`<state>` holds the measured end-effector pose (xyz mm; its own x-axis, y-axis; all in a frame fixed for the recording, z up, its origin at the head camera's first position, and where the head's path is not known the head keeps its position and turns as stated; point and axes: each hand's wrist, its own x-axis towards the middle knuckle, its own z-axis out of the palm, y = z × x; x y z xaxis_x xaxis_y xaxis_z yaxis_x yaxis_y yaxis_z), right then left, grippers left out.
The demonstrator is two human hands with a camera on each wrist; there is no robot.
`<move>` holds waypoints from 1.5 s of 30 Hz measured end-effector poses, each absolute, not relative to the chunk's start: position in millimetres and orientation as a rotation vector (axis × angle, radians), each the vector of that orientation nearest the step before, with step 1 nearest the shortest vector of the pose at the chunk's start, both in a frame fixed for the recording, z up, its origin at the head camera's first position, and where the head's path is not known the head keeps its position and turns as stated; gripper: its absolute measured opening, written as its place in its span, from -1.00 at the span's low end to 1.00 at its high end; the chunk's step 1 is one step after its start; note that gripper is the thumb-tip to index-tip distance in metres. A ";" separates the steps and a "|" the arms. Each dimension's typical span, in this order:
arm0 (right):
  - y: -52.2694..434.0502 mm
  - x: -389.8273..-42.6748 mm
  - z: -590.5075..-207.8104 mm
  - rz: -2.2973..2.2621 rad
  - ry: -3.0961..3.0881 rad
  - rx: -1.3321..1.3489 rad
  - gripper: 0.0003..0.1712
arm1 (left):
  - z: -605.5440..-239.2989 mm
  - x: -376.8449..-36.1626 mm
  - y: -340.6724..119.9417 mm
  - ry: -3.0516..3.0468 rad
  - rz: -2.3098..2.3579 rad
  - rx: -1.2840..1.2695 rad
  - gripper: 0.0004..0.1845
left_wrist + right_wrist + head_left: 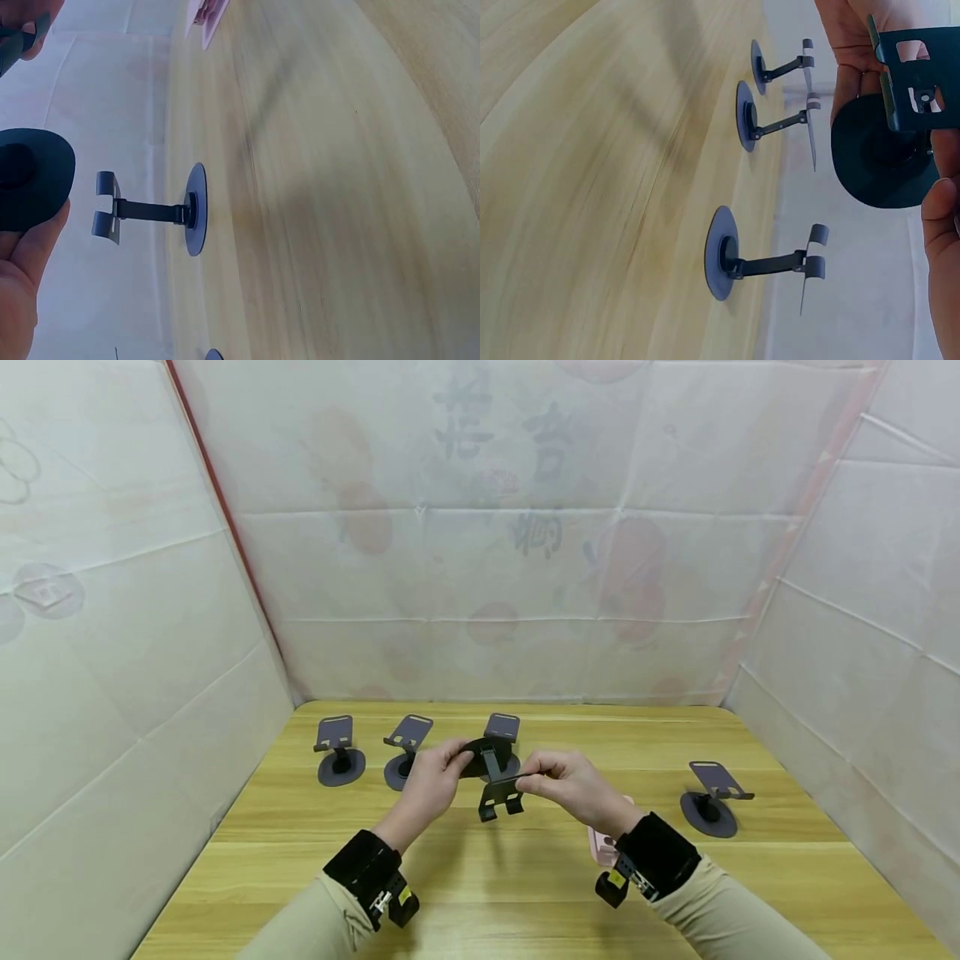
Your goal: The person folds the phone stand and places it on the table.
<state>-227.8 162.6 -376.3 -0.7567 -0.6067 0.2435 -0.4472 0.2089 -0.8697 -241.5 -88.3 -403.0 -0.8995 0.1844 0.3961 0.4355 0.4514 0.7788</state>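
Both hands hold one black stand (496, 777) in the air above the middle of the surface (487, 893). The left hand (429, 787) grips its round base (30, 178); the right hand (573, 787) pinches its plate (919, 75) by the edge. Three more stands rest upright on the surface along the far side: left (339, 750), middle (405, 748) and directly behind the held one (502, 727). A fourth stand (712, 800) rests at the right. A pink item (600, 847) lies beneath the right wrist.

Left hand (429, 781) and right hand (572, 785) raised together, fingers pinching, forearms converging
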 end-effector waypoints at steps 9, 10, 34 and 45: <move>161.6 -229.7 -376.7 -1.547 2.409 -1.123 -0.86 | -399.5 -241.8 -89.9 -2.403 -1.285 -0.580 -0.86; 161.6 -229.8 -376.7 -1.538 2.422 -1.125 -0.87 | -399.8 -241.6 -90.1 -2.399 -1.274 -0.588 -0.86; 163.9 -224.4 -385.0 -1.484 2.488 -1.099 -0.85 | -398.7 -230.9 -87.3 -2.261 -0.981 -0.672 -0.86; 158.1 -222.3 -388.9 -1.537 2.471 -1.009 -0.84 | -399.6 -228.2 -88.3 -2.210 -0.878 -0.728 -0.84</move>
<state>-222.3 158.1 -388.9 -0.7835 -0.5562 0.2771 -0.4945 0.2881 -0.8201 -228.2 -88.3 -399.6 -0.6395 0.2520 0.7263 0.6816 0.6229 0.3840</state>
